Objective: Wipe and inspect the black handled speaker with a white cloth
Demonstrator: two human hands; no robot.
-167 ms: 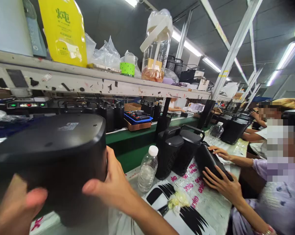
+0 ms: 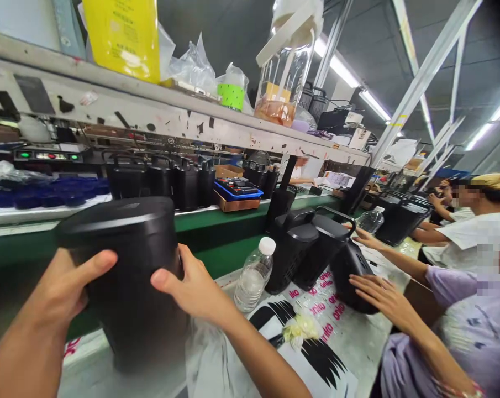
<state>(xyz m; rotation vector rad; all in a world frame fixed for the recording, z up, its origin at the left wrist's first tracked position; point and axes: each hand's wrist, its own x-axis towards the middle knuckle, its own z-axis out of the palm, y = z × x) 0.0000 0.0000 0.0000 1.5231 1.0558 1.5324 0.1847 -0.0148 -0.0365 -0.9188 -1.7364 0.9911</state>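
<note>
A large black plastic housing (image 2: pixel 129 276) is held upright between my two hands, its smooth flat end facing up and its lower part blurred. My left hand (image 2: pixel 73 282) grips its left side, thumb across the front, fingers mostly hidden behind. On the right side my right hand (image 2: pixel 191 284) clasps it, thumb in front and fingers around the far edge. Right of it stands a clear plastic bottle (image 2: pixel 253 276) with a white cap. Two black housings with handles (image 2: pixel 295 249) stand just beyond the bottle.
A co-worker's hands (image 2: pixel 386 298) hold another black housing (image 2: pixel 353 276) at the right. A pale crumpled item (image 2: pixel 303 329) lies on the plastic-covered table (image 2: pixel 369 331). Behind are a green belt (image 2: pixel 216 237), more black housings (image 2: pixel 187 182), a blue tray (image 2: pixel 239 190) and an overhead shelf (image 2: pixel 150 116).
The housing in my hands has moved down and away from the camera, and its top shows less. The co-worker's housing is tilted more upright. The view has shifted slightly.
</note>
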